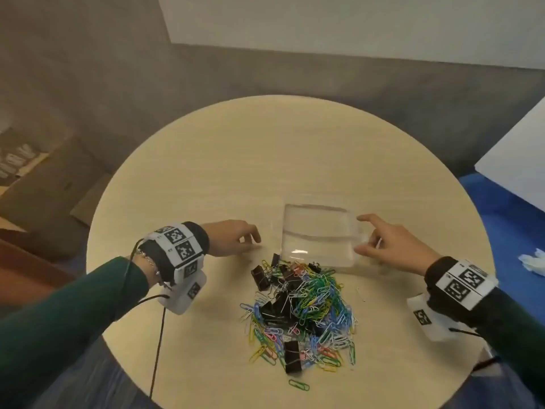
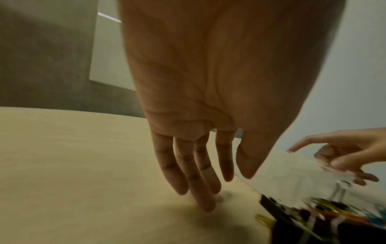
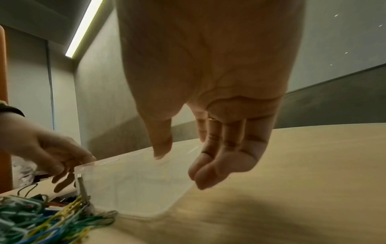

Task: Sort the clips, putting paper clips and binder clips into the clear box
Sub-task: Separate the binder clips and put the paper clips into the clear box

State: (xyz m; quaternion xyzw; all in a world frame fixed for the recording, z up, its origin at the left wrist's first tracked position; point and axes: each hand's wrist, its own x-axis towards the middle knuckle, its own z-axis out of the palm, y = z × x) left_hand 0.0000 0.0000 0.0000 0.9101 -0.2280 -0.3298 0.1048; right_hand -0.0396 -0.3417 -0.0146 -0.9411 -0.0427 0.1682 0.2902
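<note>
From the head view, the right hand [image 1: 392, 240] frames the clear box's [image 1: 320, 234] right rim with spread fingers, probably steadying it; the box looks empty. The left wrist view shows the left hand [image 2: 200, 115] relaxed, holding nothing. From the right wrist, the paper clips [image 3: 41, 214] and binder clips touch the box's near wall.

Clear box [image 1: 320, 231] sits mid-counter [image 1: 206, 172], pile of paper clips [image 1: 318, 296] and binder clips [image 1: 292, 355] directly in front of it, touching its near edge. One paper clip [image 1: 298, 385] lies apart, nearest the person. Left hand [image 1: 236, 236] just left of the box, fingertips on the counter. Right hand [image 1: 392, 240] at the box's right wall. Cardboard boxes [image 1: 44, 184] on the floor, far left.
</note>
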